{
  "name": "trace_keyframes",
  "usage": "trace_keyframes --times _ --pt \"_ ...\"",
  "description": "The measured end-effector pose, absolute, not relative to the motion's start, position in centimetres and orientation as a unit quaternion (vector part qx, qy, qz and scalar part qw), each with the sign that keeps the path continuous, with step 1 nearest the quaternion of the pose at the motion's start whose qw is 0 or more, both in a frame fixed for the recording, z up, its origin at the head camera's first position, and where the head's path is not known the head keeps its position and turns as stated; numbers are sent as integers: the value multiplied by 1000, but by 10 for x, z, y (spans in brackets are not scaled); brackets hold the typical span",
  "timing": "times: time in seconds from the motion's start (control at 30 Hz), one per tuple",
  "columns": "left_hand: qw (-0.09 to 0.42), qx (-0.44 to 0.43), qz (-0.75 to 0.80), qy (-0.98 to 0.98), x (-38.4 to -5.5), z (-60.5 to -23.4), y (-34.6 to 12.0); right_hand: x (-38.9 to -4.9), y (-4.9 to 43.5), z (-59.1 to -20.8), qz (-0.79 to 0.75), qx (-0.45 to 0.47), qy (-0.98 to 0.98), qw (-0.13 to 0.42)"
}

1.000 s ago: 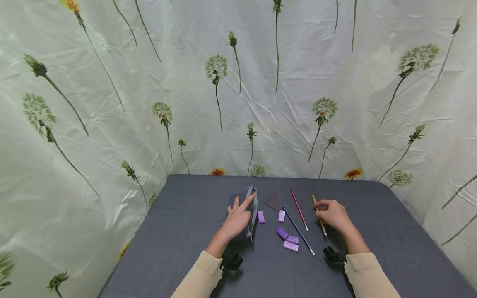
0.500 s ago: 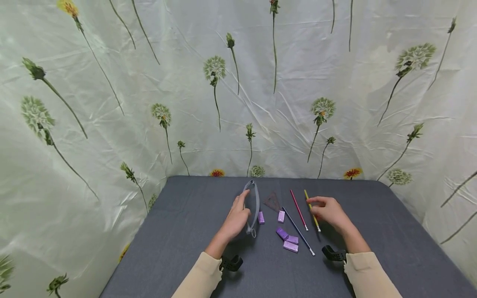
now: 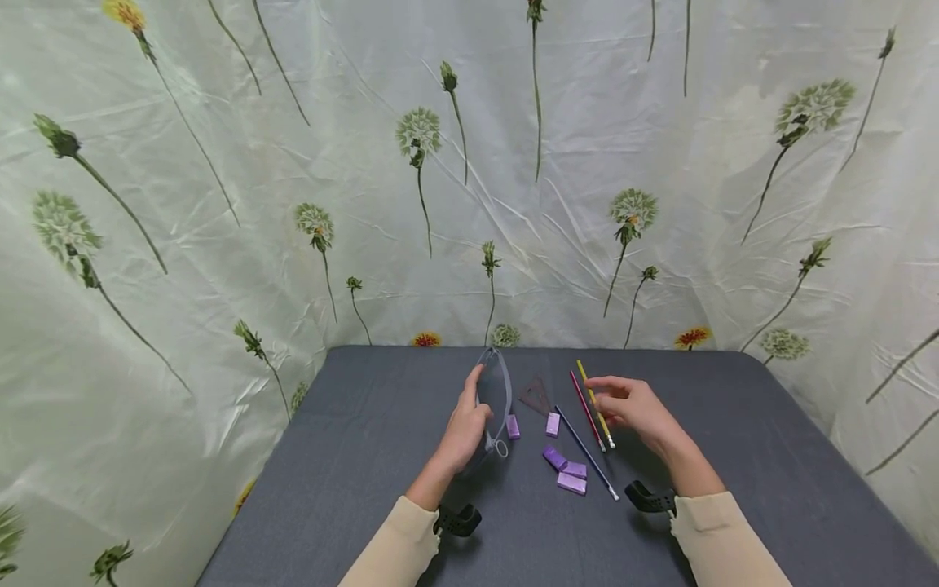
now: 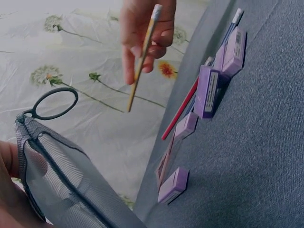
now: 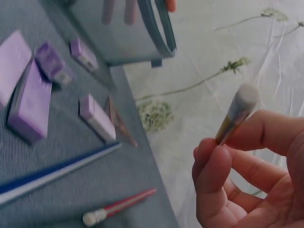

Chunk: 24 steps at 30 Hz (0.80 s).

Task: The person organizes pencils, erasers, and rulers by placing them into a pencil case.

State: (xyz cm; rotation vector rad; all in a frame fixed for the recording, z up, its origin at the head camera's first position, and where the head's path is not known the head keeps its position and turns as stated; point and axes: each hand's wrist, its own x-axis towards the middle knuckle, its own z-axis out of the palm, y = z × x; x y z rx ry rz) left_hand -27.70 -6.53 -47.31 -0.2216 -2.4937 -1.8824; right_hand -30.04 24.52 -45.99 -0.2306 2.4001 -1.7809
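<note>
My left hand (image 3: pixel 464 432) grips a translucent grey mesh zip pouch (image 4: pixel 80 185) whose mouth gapes to the right. A ring zip pull (image 4: pixel 56 103) hangs at its near end, and some fingers show through its wall in the right wrist view. My right hand (image 3: pixel 638 412) pinches a yellow pencil (image 4: pixel 143 57) between thumb and fingertips, its white eraser end (image 5: pixel 247 96) toward me. The pencil is raised above the table, overlapping the area beside a red pencil (image 3: pixel 584 406) in the head view.
Between the hands, on the dark grey table (image 3: pixel 352 465), lie a blue pencil (image 3: pixel 591 458), a reddish triangular set square (image 3: pixel 535 396) and several small purple blocks (image 3: pixel 571 483). One block (image 3: pixel 513 426) sits right beside the pouch. A flowered curtain (image 3: pixel 367 163) stands behind the table.
My right hand has lifted the yellow pencil and carried it left, to near the red pencil. My left hand has tipped the pouch more upright, and its mouth now gapes wider.
</note>
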Motion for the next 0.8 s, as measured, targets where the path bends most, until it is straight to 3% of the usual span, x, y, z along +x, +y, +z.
trace_keyframes --times 0.33,0.57,0.8 --pt "4 -107 -625 -773 -275 -475 -62 -293 221 -445 -623 -105 769 93" --pt "-19 -123 -632 -765 -262 -449 -61 -288 203 -438 -621 -114 770 89" --pt "-2 -129 -642 -756 -267 -471 -48 -280 195 -437 -620 -127 768 99"
